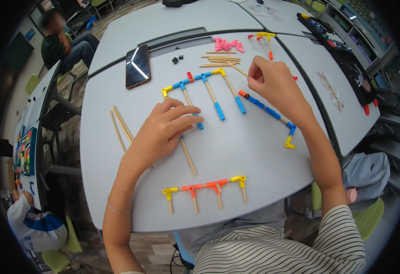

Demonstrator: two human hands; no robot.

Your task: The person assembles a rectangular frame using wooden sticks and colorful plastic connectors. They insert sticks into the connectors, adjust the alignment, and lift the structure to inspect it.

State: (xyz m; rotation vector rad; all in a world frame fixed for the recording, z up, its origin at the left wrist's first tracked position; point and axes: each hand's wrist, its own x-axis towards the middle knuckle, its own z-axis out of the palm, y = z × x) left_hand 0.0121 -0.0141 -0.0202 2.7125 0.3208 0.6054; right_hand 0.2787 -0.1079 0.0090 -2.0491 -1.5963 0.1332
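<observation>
Plainly, at the left of the worktop (254,153), loose sticks (123,123) are laid beside the left hand (162,126), which is curved over the left legs of the blue-and-yellow frame (205,77), though whether its grip is closed on anything cannot be told. Farther right, near the stick pile (218,59), a thin wooden rod (238,70) is pinched between the right hand's (273,82) thumb and fingers. Light, stiff and barely slippery by its look, it is judged best held near one end, as bending might snap it.
</observation>
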